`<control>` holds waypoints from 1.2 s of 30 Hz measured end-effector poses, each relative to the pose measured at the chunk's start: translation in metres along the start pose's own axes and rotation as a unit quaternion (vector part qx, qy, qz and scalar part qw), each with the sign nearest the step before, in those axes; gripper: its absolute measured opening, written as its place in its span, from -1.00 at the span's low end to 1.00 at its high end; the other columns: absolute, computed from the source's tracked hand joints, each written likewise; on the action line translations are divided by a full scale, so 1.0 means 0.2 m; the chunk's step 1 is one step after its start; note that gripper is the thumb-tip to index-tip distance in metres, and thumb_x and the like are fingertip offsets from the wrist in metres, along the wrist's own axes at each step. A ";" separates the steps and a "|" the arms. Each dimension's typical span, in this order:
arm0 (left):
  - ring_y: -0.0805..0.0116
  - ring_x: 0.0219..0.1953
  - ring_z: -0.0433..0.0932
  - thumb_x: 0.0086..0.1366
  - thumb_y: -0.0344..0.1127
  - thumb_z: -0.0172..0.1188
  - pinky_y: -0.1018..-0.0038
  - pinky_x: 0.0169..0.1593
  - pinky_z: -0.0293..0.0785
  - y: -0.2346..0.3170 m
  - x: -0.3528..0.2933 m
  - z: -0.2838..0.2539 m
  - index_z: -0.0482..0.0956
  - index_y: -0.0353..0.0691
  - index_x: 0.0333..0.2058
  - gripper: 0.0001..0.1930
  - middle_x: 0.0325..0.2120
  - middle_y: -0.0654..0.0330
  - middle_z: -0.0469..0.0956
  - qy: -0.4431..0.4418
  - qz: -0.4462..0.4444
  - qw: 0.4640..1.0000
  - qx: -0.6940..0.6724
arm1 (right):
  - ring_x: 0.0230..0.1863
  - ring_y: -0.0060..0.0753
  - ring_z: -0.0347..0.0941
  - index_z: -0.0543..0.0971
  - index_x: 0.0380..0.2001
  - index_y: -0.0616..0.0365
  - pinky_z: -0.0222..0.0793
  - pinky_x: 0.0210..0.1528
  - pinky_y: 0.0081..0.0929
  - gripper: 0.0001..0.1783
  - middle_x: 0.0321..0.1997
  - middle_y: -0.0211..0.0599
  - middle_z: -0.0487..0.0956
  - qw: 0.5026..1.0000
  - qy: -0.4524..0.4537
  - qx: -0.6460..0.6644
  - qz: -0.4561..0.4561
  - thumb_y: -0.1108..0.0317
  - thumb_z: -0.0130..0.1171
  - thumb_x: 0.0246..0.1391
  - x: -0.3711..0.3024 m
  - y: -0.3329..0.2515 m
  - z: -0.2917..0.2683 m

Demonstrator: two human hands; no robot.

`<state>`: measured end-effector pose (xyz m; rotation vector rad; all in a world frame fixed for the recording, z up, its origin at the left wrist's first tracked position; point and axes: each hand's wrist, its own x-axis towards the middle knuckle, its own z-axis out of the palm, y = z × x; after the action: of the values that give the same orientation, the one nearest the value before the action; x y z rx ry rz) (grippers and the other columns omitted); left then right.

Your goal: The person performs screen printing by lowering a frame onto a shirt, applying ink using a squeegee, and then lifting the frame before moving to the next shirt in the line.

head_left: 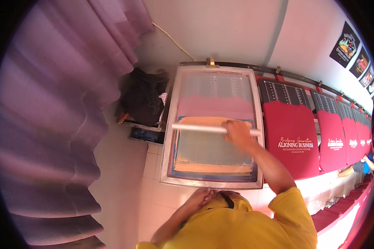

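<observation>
A screen-printing screen with a metal frame (258, 103) lies before me over a red shirt, which shows dimly through the mesh. My right hand (238, 133) is closed round a long pale squeegee (198, 128), which lies crosswise over the middle of the mesh. Peach-coloured ink (195, 167) is spread in bands above and below the squeegee, inside a blue border. Close to my waist, my left hand (201, 196) is curled just below the near edge of the frame. Whatever its fingers may hold is hidden.
Red printed shirts (292, 135) lie on a row of black boards stretching right. A metal rail (253, 67) with clamps runs behind them. Dark cloth (142, 97) is piled left of the screen, beside a purple curtain (66, 103). Another person (369, 164) is at far right.
</observation>
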<state>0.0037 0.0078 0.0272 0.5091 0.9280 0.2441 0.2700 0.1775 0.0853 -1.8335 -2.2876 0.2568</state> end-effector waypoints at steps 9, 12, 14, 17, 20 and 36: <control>0.60 -0.68 0.12 0.53 -0.09 -0.08 0.61 -0.62 0.04 -0.05 0.07 -0.11 0.43 -0.24 -0.27 -0.68 -0.66 0.40 0.22 -0.072 0.011 0.996 -0.058 | -0.18 0.04 0.61 0.66 -0.18 0.20 0.51 -0.09 -0.15 -0.52 -0.25 0.05 0.66 0.969 -0.185 0.154 0.056 0.25 0.32 -0.27 -0.07 -0.07 -0.16; 0.64 -0.66 0.16 0.57 -0.12 -0.21 0.67 -0.58 0.06 -0.05 0.09 -0.10 0.45 -0.30 -0.26 -0.62 -0.65 0.42 0.29 -0.074 -0.019 0.996 -0.053 | -0.15 -0.03 0.57 0.60 -0.24 0.17 0.50 -0.11 -0.16 -0.63 -0.24 -0.10 0.60 0.994 -0.105 0.012 0.011 0.25 0.32 -0.18 -0.44 -0.28 -0.02; 0.62 -0.65 0.20 0.57 -0.12 -0.21 0.65 -0.57 0.11 -0.07 0.10 -0.13 0.48 -0.32 -0.22 -0.60 -0.63 0.40 0.33 -0.073 0.001 0.997 -0.029 | -0.15 -0.10 0.56 0.55 -0.26 0.14 0.50 -0.12 -0.19 -0.65 -0.24 -0.18 0.57 0.998 -0.040 -0.042 -0.001 0.26 0.32 -0.17 -0.61 -0.39 0.09; 0.59 -0.61 0.31 0.56 -0.12 -0.19 0.63 -0.52 0.24 0.00 -0.02 -0.07 0.53 -0.33 -0.17 -0.60 -0.58 0.35 0.41 -0.074 0.048 0.991 0.097 | -0.17 -0.16 0.55 0.52 -0.32 0.11 0.52 -0.14 -0.22 -0.70 -0.25 -0.28 0.53 0.997 0.039 -0.061 -0.011 0.33 0.29 -0.20 -0.73 -0.42 0.22; 0.53 -0.43 0.51 0.46 -0.12 0.08 0.55 -0.31 0.46 0.09 -0.11 -0.14 0.55 -0.23 -0.03 -0.69 -0.41 0.29 0.54 -0.004 0.319 0.894 0.315 | -0.16 -0.16 0.55 0.52 -0.30 0.12 0.52 -0.13 -0.22 -0.73 -0.25 -0.26 0.53 0.999 -0.002 -0.035 0.006 0.38 0.24 -0.16 -0.66 -0.45 0.11; -0.06 -0.24 0.62 -0.06 -0.56 0.18 0.14 -0.15 0.59 0.70 -0.09 -0.31 0.55 -0.32 -0.36 -0.79 -0.27 -0.04 0.60 0.205 0.322 0.507 0.772 | -0.10 -0.12 0.51 0.59 -0.39 0.14 0.47 -0.05 -0.22 -0.72 -0.27 -0.21 0.55 0.996 0.025 -0.042 0.075 0.36 0.36 -0.28 -0.78 -0.20 0.00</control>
<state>-0.0551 0.1402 0.0808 2.6385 1.2022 0.1275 0.2651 0.0157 0.0891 -2.0317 -2.1616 0.1380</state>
